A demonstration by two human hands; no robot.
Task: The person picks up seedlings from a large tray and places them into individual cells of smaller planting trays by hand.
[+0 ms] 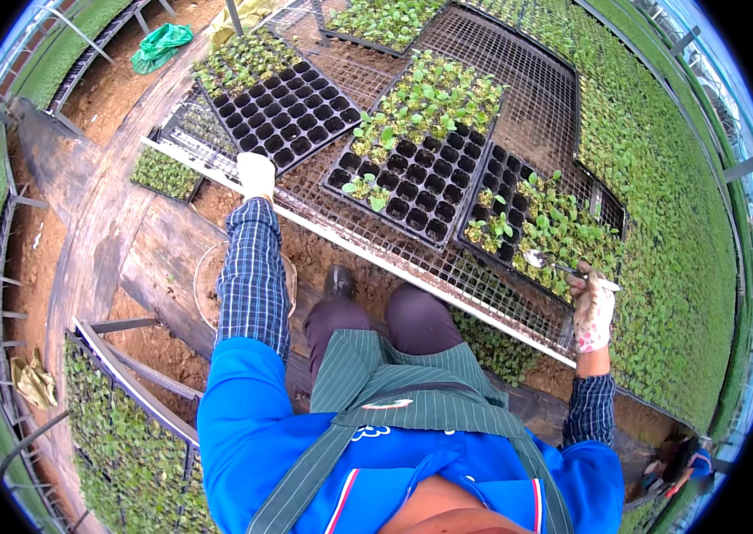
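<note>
My left hand [256, 175], in a white glove, is at the bench's white front rail [376, 248], against the near corner of a black plug tray [293, 107]. Its fingers are hidden, so its grip is unclear. That tray has seedlings in its far part and bare cells nearer me. In my soiled, patterned right glove [593, 308] is a metal spoon [535, 259] with a dark shaft, its bowl over the right plug tray [503, 170]. Seedlings fill much of this tray; several cells on its left are bare. Between them, the middle plug tray [410, 193] has seedlings at its far end and a small clump near its front.
The trays lie on a wire-mesh bench [530, 73]. Dense seedlings [670, 280] cover the right side. Below the rail are a small seedling tray [164, 173] and a round container [206, 277], partly behind my left arm. Another person [680, 464] is at the lower right.
</note>
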